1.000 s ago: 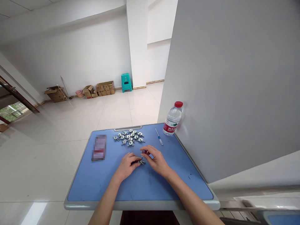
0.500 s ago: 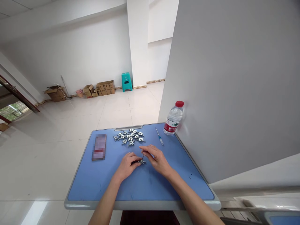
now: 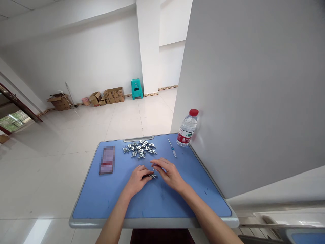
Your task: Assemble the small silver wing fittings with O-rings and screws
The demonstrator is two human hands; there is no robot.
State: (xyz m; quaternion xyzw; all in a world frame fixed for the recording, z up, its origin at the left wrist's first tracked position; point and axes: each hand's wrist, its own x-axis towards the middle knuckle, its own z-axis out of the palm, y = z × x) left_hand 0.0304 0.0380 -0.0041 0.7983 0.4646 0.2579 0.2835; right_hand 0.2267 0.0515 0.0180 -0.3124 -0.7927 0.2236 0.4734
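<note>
My left hand [image 3: 137,179] rests on the blue tabletop, thumb and fingers closed on a small silvery metal fitting [image 3: 153,176] with prongs sticking out. Just above it, my right hand [image 3: 169,171] pinches a thin, short metal piece, possibly a screw, that stands upright against the fitting. Its exact kind is too small to make out. Beyond my hands lies a loose cluster of similar metal fittings [image 3: 139,148]. A screwdriver [image 3: 173,149] with a clear and blue handle lies farther right on the table.
A water bottle [image 3: 187,130] with a red cap stands at the table's back right corner, beside a grey partition [image 3: 248,88]. On the left of the blue table [image 3: 101,200] lies a blurred purple packet [image 3: 107,160]. Cardboard boxes [image 3: 114,95] and a green stool [image 3: 136,88] line the far wall.
Both hands keep nearly the same pose. The fingers of my right hand have shifted very slightly at the thin metal piece, and the whole view has moved a little.
</note>
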